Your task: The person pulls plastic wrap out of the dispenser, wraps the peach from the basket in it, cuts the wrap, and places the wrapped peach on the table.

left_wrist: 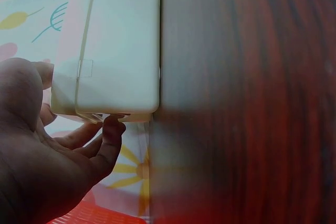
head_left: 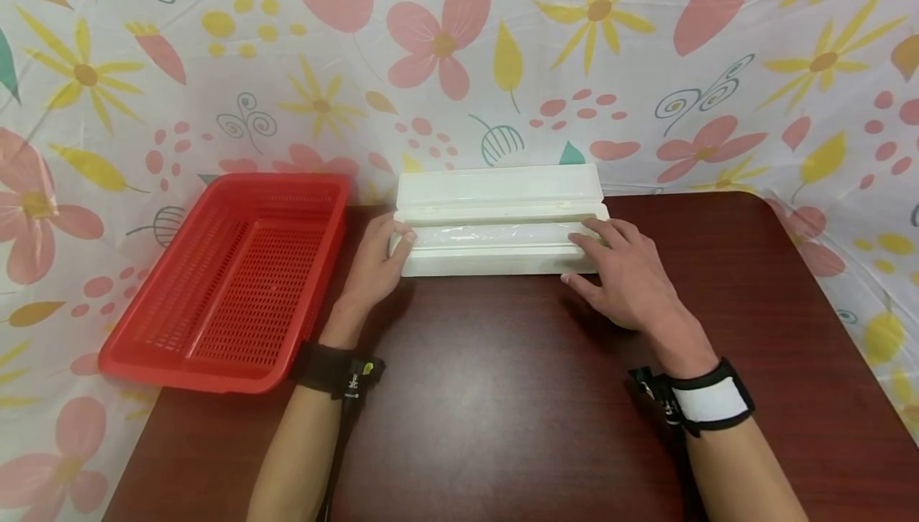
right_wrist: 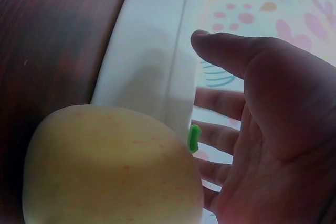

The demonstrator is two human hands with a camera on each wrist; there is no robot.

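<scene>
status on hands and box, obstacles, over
Left hand at left end of white box, right hand over right end. Lid raised. Possible obstacle: round yellowish object near right hand.

Dark reddish table [head_left: 459,394]: red basket [head_left: 204,380] left, open white box [head_left: 495,262] back, round yellowish fruit [right_wrist: 113,166] beside box.

White sheet [head_left: 488,135] as backdrop, slightly creased, floral print in pink, yellow and teal; hangs behind table [head_left: 718,266] and along its left and right sides. Table: dark reddish-brown, streaked wood grain, rounded far right corner. Light: pale, diffuse glare [head_left: 467,418] near middle of surface.
</scene>
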